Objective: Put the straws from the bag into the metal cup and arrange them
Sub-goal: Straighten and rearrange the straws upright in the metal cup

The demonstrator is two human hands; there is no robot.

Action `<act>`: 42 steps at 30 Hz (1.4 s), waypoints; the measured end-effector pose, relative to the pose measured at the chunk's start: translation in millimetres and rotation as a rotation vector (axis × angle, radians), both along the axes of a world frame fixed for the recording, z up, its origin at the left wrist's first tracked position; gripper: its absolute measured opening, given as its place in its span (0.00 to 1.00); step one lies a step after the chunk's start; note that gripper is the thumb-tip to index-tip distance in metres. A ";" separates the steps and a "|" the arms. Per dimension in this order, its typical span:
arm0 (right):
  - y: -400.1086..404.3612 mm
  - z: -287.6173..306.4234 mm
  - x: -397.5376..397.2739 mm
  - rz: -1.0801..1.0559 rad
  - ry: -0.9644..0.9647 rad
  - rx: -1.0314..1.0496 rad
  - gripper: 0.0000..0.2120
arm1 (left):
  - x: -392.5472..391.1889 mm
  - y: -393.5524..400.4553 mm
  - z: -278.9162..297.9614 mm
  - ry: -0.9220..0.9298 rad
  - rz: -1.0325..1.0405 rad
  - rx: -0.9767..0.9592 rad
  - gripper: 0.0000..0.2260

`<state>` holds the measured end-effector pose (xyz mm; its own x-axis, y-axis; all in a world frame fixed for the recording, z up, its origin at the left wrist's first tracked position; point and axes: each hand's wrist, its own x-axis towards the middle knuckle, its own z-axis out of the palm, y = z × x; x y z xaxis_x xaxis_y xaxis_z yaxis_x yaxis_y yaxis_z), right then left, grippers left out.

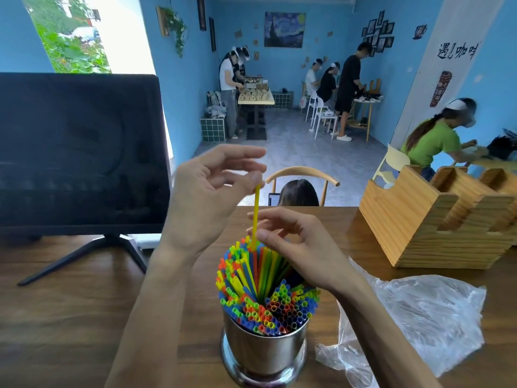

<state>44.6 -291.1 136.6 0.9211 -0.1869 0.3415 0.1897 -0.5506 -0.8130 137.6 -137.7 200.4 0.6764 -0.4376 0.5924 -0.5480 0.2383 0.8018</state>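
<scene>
A shiny metal cup [265, 351] stands on the wooden table near the front edge, packed with many coloured straws [265, 289] that fan outward. One yellow straw [255, 211] sticks up well above the others. My left hand [207, 197] pinches its top end between thumb and fingertips. My right hand [296, 245] hovers over the far side of the bundle, its thumb and forefinger closed around the lower part of the same yellow straw. The clear plastic bag [419, 317] lies crumpled and flat to the right of the cup.
A dark monitor [78, 152] on a splayed stand occupies the table's left. A wooden slotted organiser [436, 219] sits at the right rear. A seated person's head [298, 193] shows just beyond the table's far edge, with other people further back.
</scene>
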 end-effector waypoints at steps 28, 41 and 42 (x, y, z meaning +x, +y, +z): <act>-17.9 -13.7 3.8 -0.060 0.206 0.233 0.22 | 31.8 -9.2 -33.3 -0.006 -0.260 1.001 0.07; -31.0 -3.7 -11.9 -0.127 0.237 0.144 0.07 | 34.2 -8.6 -36.5 0.030 -0.253 0.960 0.06; -31.1 -1.6 -11.5 -0.139 0.231 0.131 0.06 | 34.1 -8.4 -36.1 0.036 -0.254 0.961 0.06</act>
